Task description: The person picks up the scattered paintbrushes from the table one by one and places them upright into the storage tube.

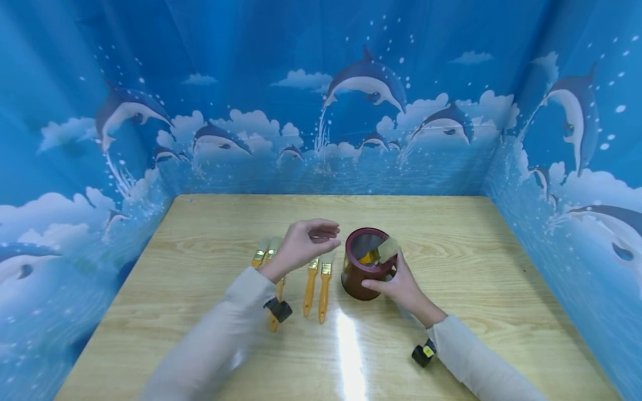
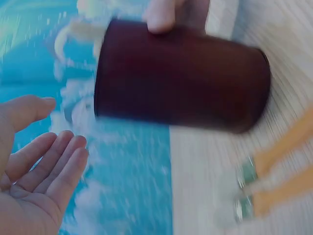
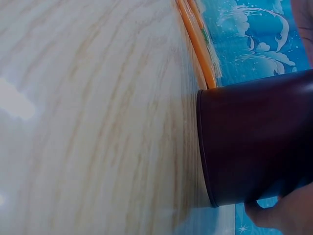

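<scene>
In the head view, a dark red cylindrical container (image 1: pixel 362 285) stands on the table, tilting little if at all. A paintbrush (image 1: pixel 371 256) leans inside it, its pale bristles sticking out over the right rim. My right hand (image 1: pixel 401 287) grips the container from the right, with the thumb across its front; the right wrist view shows a finger against the container's side (image 3: pixel 259 147). To the container's left, my left hand (image 1: pixel 307 242) hovers with fingers extended and nothing in them. Two paintbrushes (image 1: pixel 311 287) with orange handles lie below that hand, bristles pointing away.
More paintbrushes (image 1: pixel 258 257) lie further left, partly covered by the left forearm. Black wrist cameras (image 1: pixel 278 309) sit at both cuffs. The wood-patterned table (image 1: pixel 451 239) is enclosed at the back and sides by a blue dolphin-print curtain (image 1: pixel 281 67).
</scene>
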`<state>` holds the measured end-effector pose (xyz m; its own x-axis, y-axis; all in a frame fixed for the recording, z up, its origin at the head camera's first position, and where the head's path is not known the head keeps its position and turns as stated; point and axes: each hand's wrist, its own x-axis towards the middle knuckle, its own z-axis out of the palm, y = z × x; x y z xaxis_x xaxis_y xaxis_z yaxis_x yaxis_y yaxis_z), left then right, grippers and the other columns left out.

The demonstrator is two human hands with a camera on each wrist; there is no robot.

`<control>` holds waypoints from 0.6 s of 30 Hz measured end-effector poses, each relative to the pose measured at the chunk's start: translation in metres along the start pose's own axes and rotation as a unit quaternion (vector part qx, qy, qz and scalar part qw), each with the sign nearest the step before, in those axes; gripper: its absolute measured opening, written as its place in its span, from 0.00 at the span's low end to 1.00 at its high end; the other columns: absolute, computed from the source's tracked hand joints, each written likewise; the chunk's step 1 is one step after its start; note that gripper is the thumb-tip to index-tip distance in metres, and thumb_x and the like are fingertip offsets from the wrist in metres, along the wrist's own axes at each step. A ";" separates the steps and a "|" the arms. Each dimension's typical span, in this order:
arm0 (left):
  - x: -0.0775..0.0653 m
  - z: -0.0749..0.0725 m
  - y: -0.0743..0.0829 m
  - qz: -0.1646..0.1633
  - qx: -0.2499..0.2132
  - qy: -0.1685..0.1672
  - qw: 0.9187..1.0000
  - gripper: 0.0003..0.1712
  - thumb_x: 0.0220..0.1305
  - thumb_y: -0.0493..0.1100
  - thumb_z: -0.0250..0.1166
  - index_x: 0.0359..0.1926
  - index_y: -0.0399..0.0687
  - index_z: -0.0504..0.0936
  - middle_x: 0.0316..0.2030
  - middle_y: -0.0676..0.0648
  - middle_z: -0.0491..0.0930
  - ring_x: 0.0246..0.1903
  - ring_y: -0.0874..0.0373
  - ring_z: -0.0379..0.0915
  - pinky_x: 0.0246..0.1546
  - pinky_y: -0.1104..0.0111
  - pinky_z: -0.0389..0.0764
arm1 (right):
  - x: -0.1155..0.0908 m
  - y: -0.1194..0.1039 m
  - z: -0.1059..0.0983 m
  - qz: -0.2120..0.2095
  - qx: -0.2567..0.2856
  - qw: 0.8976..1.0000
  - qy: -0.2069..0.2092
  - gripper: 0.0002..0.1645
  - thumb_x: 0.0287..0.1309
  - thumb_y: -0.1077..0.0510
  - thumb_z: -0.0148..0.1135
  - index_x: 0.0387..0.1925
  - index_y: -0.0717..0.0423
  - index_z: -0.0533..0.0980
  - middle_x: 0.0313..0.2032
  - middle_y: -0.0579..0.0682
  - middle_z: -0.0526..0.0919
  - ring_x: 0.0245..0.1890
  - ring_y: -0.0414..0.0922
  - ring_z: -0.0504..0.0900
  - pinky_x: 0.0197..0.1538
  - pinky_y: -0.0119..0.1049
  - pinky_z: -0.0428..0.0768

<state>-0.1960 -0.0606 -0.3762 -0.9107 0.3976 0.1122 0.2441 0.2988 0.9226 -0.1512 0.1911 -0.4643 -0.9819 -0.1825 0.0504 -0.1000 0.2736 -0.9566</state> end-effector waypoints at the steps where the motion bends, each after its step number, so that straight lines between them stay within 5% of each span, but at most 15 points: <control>1: -0.001 -0.007 -0.005 -0.012 -0.003 0.009 1.000 0.21 0.59 0.41 0.69 0.54 0.44 0.80 0.48 0.44 0.82 0.46 0.56 0.81 0.45 0.70 0.82 | 0.000 0.000 0.000 0.002 -0.001 1.000 0.000 0.62 0.47 0.54 0.75 0.74 0.45 0.43 0.67 0.56 0.58 0.67 0.55 0.59 0.66 0.60 0.63; 10: -0.019 -0.062 -0.048 -0.114 -0.017 0.056 0.992 0.25 0.63 0.44 0.66 0.60 0.44 0.75 0.53 0.42 0.79 0.52 0.51 0.77 0.50 0.63 0.80 | -0.001 0.000 -0.001 0.007 0.005 1.000 -0.002 0.63 0.46 0.54 0.76 0.74 0.43 0.43 0.67 0.56 0.58 0.67 0.55 0.58 0.66 0.59 0.63; 18: -0.040 -0.090 -0.075 -0.174 0.001 0.076 0.982 0.28 0.64 0.47 0.65 0.63 0.41 0.72 0.57 0.39 0.76 0.56 0.47 0.73 0.57 0.54 0.75 | -0.001 0.002 -0.001 0.008 0.007 1.000 -0.002 0.63 0.46 0.54 0.76 0.74 0.43 0.43 0.67 0.55 0.58 0.67 0.54 0.59 0.65 0.57 0.64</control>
<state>-0.2083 -0.1772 -0.4169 -0.9782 0.1375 -0.1555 -0.0896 0.3960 0.9138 -0.1510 0.1925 -0.4662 -0.9829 -0.1811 0.0338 -0.0817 0.2641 -0.9610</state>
